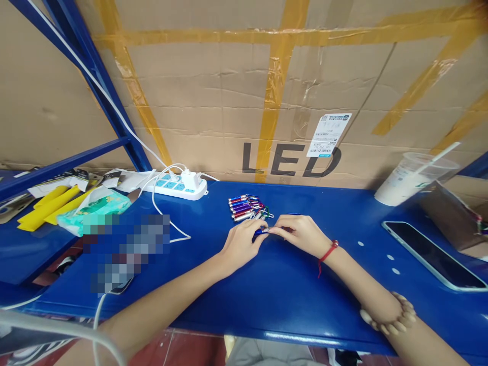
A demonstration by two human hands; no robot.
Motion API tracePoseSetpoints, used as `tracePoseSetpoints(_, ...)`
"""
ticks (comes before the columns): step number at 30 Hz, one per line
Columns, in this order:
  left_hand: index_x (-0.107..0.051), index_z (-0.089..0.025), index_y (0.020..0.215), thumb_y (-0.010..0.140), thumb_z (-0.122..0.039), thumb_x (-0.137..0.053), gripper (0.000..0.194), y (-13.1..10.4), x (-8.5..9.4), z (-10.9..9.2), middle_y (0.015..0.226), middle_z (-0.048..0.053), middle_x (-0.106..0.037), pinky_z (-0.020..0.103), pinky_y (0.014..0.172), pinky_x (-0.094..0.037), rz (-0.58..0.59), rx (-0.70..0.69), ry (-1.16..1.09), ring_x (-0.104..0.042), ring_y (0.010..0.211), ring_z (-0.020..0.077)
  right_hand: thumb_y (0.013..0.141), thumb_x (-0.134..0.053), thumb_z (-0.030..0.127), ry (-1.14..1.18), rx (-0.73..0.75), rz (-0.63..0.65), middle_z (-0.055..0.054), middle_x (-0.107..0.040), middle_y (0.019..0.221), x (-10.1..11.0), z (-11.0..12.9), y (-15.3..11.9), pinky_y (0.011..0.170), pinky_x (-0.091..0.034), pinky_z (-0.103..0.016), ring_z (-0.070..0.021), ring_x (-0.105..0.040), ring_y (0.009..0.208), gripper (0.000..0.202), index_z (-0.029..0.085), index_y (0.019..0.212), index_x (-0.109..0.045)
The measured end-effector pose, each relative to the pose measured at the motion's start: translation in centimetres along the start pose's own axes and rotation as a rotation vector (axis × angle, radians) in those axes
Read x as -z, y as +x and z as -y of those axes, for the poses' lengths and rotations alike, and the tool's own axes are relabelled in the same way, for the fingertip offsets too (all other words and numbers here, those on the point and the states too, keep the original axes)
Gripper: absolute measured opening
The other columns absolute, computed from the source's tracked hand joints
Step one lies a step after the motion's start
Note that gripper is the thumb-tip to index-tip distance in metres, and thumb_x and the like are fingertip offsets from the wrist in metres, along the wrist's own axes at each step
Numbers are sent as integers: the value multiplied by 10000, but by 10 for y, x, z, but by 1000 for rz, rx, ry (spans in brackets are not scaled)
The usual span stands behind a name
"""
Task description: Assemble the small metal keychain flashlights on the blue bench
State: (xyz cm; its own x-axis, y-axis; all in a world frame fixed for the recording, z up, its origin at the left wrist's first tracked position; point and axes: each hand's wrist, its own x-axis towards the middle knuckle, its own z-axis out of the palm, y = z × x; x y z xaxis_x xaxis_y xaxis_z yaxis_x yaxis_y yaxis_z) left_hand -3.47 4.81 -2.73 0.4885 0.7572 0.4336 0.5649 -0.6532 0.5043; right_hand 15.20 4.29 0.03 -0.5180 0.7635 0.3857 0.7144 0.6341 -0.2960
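My left hand (239, 248) is closed round a small blue metal mini flashlight (261, 232) with a silver end. The fingertips of my right hand (303, 235) pinch at that silver end, from the right; the exact grip is partly hidden. Just beyond my hands, several mini flashlights (241, 207) in blue, purple, red and silver lie side by side on the blue table (301, 300). Small carabiner clips (267, 213) are at their right ends. A thin blue piece (293, 213) shows behind my right hand, too covered to make out.
A white power strip (181, 187) with plugs and cables stands at the back left, near a green tissue pack (95, 208) and yellow items (49, 206). To the right are a phone (434, 254), a plastic cup (404, 178) and small white discs (390, 257). Cardboard (213, 101) rises behind.
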Motion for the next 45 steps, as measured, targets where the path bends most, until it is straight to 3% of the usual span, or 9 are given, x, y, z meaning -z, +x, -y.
tracePoseSetpoints(7, -555, -230, 1103, 850, -199, -513, 258, 3, 3, 3, 1100, 11, -631, 293, 844, -478, -2, -97, 37, -600, 962, 173, 931, -316, 407, -128, 109, 15, -27, -642, 719, -4, 0, 1, 541, -350, -216, -125, -593, 641, 427, 162, 774, -628)
tracePoseSetpoints(14, -545, -223, 1094, 907, -198, -385, 248, 4, 4, 1, 1103, 16, -624, 274, 869, -465, 46, -111, 15, -594, 980, 154, 946, -268, 398, -174, 103, -3, -18, -623, 659, -6, 1, 1, 522, -348, -219, -107, -566, 564, 485, 161, 674, -592)
tracePoseSetpoints(20, -498, -219, 1100, 896, -173, -380, 240, 4, 4, -5, 1106, 21, -613, 296, 836, -469, 72, -37, 26, -588, 988, 172, 944, -299, 382, -206, 91, -35, -22, -635, 688, -4, 3, 1, 497, -327, -228, -117, -583, 585, 445, 166, 690, -593)
tracePoseSetpoints(26, -447, -230, 1119, 901, -195, -366, 235, 4, 7, -8, 1062, 21, -621, 302, 805, -467, 37, 124, 19, -599, 956, 183, 890, -454, 384, -228, 83, -180, 12, -652, 747, 0, 5, -2, 483, -347, -193, -83, -583, 557, 272, 191, 789, -616)
tracePoseSetpoints(29, -443, -221, 1119, 905, -197, -352, 234, 4, 7, -7, 1017, 27, -626, 299, 797, -461, 36, 138, 8, -605, 910, 178, 863, -514, 361, -258, 97, -255, 21, -661, 811, 0, 4, -2, 489, -375, -183, -64, -569, 524, 194, 202, 868, -625)
tracePoseSetpoints(38, -455, -180, 1105, 897, -153, -318, 250, 6, 4, -1, 887, 45, -614, 298, 758, -453, 61, -5, -19, -587, 834, 177, 826, -579, 270, -255, 230, -377, -35, -648, 910, 5, 2, 1, 698, -451, -234, -150, -568, 847, 114, 212, 817, -677)
tracePoseSetpoints(45, -458, -171, 1071, 877, -121, -319, 243, 4, 4, 1, 911, 58, -601, 316, 767, -446, 91, -86, -15, -572, 836, 181, 803, -601, 305, -180, 205, -353, -51, -629, 975, 5, 1, 2, 816, -387, -363, -199, -547, 943, 119, 231, 748, -677)
